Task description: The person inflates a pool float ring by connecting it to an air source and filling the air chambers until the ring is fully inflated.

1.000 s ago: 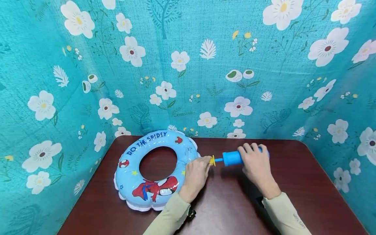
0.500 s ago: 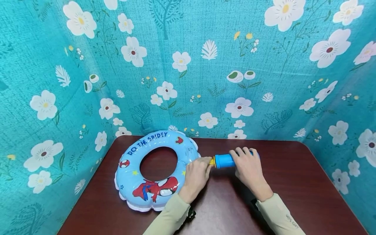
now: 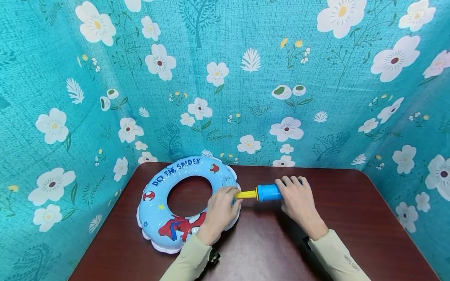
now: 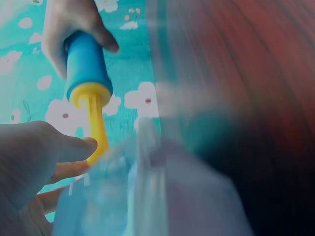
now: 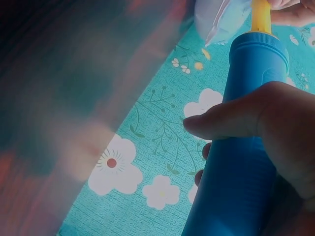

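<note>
A light-blue inflated swim ring with a cartoon print lies at the left of the table in the head view. My left hand is over its right edge, with thumb and fingers pinching the far end of a yellow nozzle. That nozzle belongs to a blue hand pump, held level. Around the pump's barrel, my right hand curls its fingers. The nozzle's tip is hidden behind the left fingers, so I cannot tell whether it sits in the valve. In the left wrist view the nozzle reaches the left thumb.
The dark red-brown table has its back edge against a teal flowered cloth, which also hangs at both sides. Black wrist straps show beneath both cuffs.
The right hand has moved left with the pump, and the blue rod is no longer visible. My left hand has slid left along the nozzle, exposing its yellow length.
</note>
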### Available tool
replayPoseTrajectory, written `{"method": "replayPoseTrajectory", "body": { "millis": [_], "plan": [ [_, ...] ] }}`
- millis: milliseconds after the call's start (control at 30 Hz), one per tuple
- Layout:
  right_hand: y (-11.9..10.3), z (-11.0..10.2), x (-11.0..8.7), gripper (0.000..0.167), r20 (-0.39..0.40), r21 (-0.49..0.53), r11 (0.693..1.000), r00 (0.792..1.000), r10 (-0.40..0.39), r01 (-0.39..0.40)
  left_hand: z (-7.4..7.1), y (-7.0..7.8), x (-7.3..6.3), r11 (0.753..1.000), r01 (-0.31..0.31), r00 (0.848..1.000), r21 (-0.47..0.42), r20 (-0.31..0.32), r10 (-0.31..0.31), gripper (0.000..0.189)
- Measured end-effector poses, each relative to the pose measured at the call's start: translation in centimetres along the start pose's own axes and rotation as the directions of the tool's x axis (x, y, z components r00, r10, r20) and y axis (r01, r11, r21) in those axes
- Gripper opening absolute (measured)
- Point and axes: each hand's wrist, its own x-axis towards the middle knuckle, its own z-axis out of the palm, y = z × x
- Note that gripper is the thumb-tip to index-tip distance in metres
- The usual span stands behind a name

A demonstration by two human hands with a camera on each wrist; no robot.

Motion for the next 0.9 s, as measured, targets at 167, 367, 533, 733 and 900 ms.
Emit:
{"method": "replayPoseTrajectory", "body": {
  "millis": [167,367,533,733,900],
  "plan": [
    [0.1,-0.3,0.1,0.06,0.005,-0.001,1.0,1.0,-0.011,0.011,-1.2,-1.7,-0.6,0.998,0.064,0.998,0.027,-0.013,-0.064,0.022],
    [-0.1,-0.4,0.1,0.065,0.026,0.008,1.0,0.999,-0.025,0.025,-2.2,-3.4,-1.7,0.99,0.139,0.99,0.027,0.031,-0.14,0.021],
    [-0.6,-0.3,0.1,0.065,0.043,0.006,0.999,0.998,-0.036,0.035,-2.4,-4.1,-2.0,0.99,0.14,0.988,-0.011,0.061,-0.139,0.02],
    [-1.1,-0.2,0.4,0.064,0.03,0.007,0.996,0.996,-0.085,0.085,-2.4,-4.3,-2.0,0.992,0.128,0.988,0.007,0.088,-0.128,0.02],
    [-1.7,-0.3,1.0,0.061,0.033,0.014,0.991,0.99,-0.137,0.136,-2.3,-4.1,-2.0,0.992,0.125,0.988,0.011,0.09,-0.126,0.019]
  ]
}}
